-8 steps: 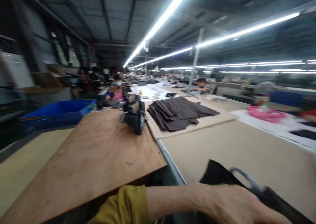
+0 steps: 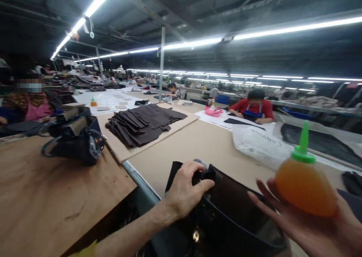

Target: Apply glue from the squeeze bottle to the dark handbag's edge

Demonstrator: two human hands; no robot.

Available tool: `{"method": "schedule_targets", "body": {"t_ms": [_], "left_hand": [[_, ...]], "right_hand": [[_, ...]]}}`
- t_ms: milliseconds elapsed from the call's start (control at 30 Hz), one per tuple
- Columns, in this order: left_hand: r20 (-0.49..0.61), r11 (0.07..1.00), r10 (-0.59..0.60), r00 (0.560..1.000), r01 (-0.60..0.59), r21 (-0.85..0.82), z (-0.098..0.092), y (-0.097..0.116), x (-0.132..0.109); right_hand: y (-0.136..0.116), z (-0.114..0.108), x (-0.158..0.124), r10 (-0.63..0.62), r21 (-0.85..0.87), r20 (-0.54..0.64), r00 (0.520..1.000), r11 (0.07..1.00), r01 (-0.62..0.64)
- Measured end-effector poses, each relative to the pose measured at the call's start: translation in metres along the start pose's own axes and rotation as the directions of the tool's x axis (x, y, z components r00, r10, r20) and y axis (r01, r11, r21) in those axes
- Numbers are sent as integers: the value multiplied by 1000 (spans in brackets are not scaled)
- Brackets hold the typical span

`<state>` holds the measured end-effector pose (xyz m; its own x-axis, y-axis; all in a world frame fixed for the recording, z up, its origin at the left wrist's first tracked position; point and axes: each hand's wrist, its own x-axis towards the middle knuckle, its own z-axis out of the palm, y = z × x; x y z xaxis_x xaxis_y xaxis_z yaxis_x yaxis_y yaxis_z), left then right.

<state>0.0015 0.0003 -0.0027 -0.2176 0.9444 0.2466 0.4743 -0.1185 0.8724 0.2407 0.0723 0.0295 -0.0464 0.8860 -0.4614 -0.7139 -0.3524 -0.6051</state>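
my left-hand fingers (image 2: pixel 198 170) are curling over the top edge of a black bag (image 2: pixel 226 219), thumb pressing the near side of the rim, so my left hand (image 2: pixel 183 194) is gripping that edge. my right hand (image 2: pixel 313 226) is lying palm up with the fingers spread wide, and an orange squeeze bottle (image 2: pixel 304 187) is resting in the palm, cradled rather than clenched.

the bottle is showing a rounded, translucent orange body, a green screw cap and a green tapered nozzle (image 2: pixel 304 133). the bag is showing smooth dark panels, an open mouth and a small metal fitting (image 2: pixel 195 235) on its near face.

the bag is sitting at the near edge of a tan work table (image 2: pixel 203 143), just beside a metal rail (image 2: pixel 138 181) dividing it from a brown plywood board (image 2: pixel 51 196) on my left. a second dark bag (image 2: pixel 76 138) is resting on that board. a fan of dark cut pieces (image 2: pixel 141 125) is lying on a cardboard sheet further along, and a crumpled white plastic bag (image 2: pixel 260 143) is lying near the bottle. people are working at long tables across a hall under rows of tube lights (image 2: pixel 195 43); one in a red top (image 2: pixel 254 108) is leaning on the table behind.

the bottle is standing upright in my palm, long axis near vertical, nozzle pointing up. the bag's long axis is running from my left hand toward the lower right, mouth facing up.
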Motion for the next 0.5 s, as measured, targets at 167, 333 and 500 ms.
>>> {"method": "schedule_targets", "body": {"t_ms": [167,333,500], "left_hand": [[155,969,-154,976,119,216,0,-6,26],[422,879,-388,820,191,437,4,-23,62],[444,871,-386,809,162,464,21,-41,66]], "right_hand": [[6,30,-22,22,-20,-97,995,1000,-24],[10,24,-27,54,-36,-82,995,998,-58],[18,23,-29,95,-4,-92,991,995,-95]]}}
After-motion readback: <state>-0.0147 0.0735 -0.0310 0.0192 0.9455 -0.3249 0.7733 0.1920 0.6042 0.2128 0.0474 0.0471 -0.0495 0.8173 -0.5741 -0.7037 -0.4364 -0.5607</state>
